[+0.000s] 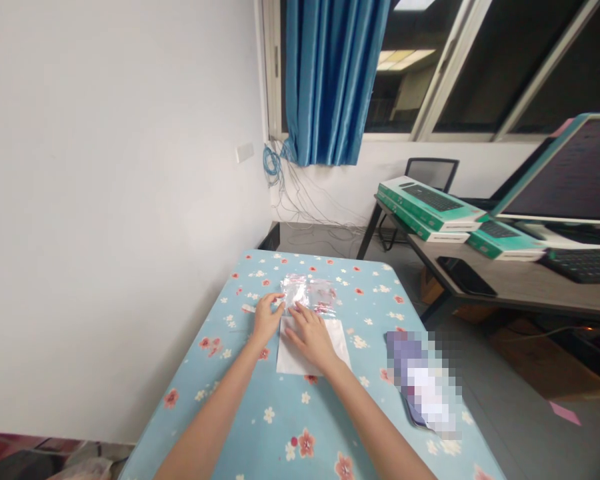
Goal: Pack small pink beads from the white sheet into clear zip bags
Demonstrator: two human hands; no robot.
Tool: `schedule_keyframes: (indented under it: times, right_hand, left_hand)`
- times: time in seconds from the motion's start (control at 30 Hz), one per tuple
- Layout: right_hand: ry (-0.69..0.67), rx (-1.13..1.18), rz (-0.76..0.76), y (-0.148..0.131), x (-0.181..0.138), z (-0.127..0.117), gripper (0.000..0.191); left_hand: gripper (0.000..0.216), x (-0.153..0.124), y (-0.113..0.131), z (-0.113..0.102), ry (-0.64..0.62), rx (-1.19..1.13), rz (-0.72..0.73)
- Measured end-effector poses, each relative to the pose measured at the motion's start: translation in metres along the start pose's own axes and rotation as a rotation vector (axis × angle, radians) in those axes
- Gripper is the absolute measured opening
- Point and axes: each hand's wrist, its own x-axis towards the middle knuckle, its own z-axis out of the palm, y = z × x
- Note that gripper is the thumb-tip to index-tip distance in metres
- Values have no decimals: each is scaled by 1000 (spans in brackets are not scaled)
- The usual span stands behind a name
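A clear plastic packet [323,293] with shiny reflections and reddish marks lies flat on the flowered tablecloth [250,400]. Just below it is a white sheet [287,362], perhaps paper, its top edge meeting the packet. My left hand [267,320] is at the packet's left edge, thumb and fingers apart. Across the sheet rests my right hand [312,335], fingers spread, their tips reaching the packet's lower edge. Part of the sheet is hidden under this hand. A small pale strip [249,309] lies left of my left hand.
A pixelated purple-and-white item [423,383] lies near the table's right edge. On the desk at right are green keyboard boxes [430,203], a dark phone [466,276], a keyboard [585,265] and a monitor [565,173]. The white wall [120,200] borders the left side.
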Motion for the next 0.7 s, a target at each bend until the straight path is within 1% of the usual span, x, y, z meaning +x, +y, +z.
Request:
schedule_keyframes:
  times: [0.1, 0.2, 0.3, 0.4, 0.5, 0.7]
  right_hand:
    - [148, 226, 40, 4, -13, -7, 31]
    - [186, 471, 180, 9, -29, -16, 19]
    - [215, 624, 295, 13, -42, -22, 21]
    - [271, 708, 354, 17, -49, -24, 28]
    - [297, 774, 386, 22, -51, -19, 32]
    - [327, 822, 400, 30, -52, -8, 34]
  left_hand:
    - [18, -21, 6, 2, 34, -37, -39]
    - [18, -46, 12, 8, 23, -67, -79]
    - [19, -64, 17, 14, -4, -80, -99]
    - [20, -74, 21, 18, -41, -79, -90]
    - [19, -78, 22, 19, -61, -68, -73]
    - [21, -78, 16, 18, -43, -78, -91]
